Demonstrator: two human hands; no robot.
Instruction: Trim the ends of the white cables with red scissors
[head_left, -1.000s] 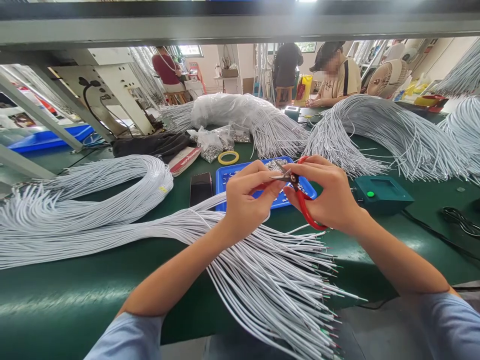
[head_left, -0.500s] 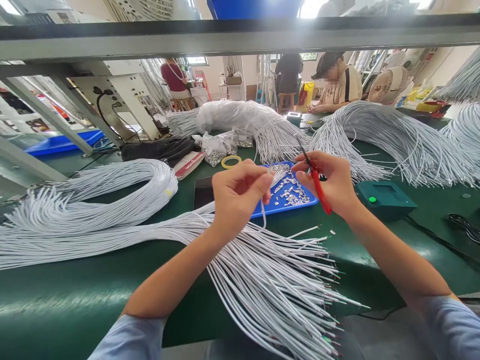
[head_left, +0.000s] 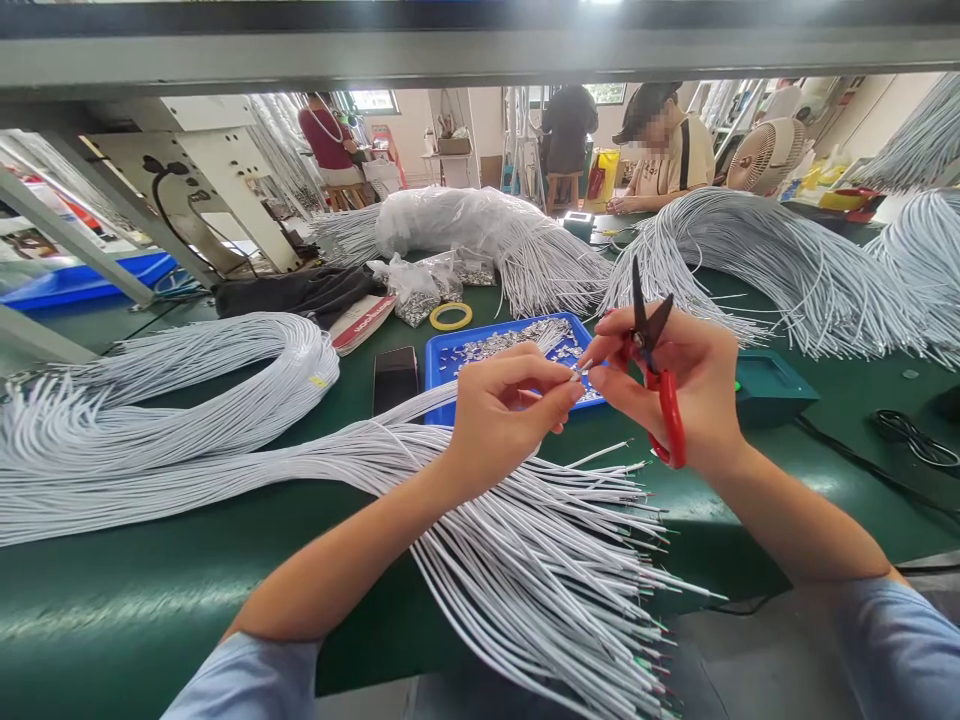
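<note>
Near the centre, my left hand [head_left: 510, 410] pinches a white cable close to its end. My right hand [head_left: 679, 375] holds red-handled scissors [head_left: 667, 405], their dark blades apart and pointing up. The thumb and index finger of that hand meet the cable end [head_left: 583, 370] at my left fingertips. Behind my hands lies a blue tray [head_left: 442, 400] with many small metal parts and some white cable ends. Below them a large bundle of white cables [head_left: 525, 540] fans out over the green table, its tips showing coloured wires.
Coiled cables [head_left: 300, 375] lie left, more bundles [head_left: 750, 250] behind. A phone [head_left: 395, 378], yellow tape roll [head_left: 451, 317], bags of parts [head_left: 420, 295] and green box [head_left: 776, 385] surround the tray. A metal beam [head_left: 480, 60] crosses above. People sit beyond.
My right hand has come in to meet my left fingertips at the cable end. The scissors have turned, and their blades now show spread apart. The view has shifted slightly.
</note>
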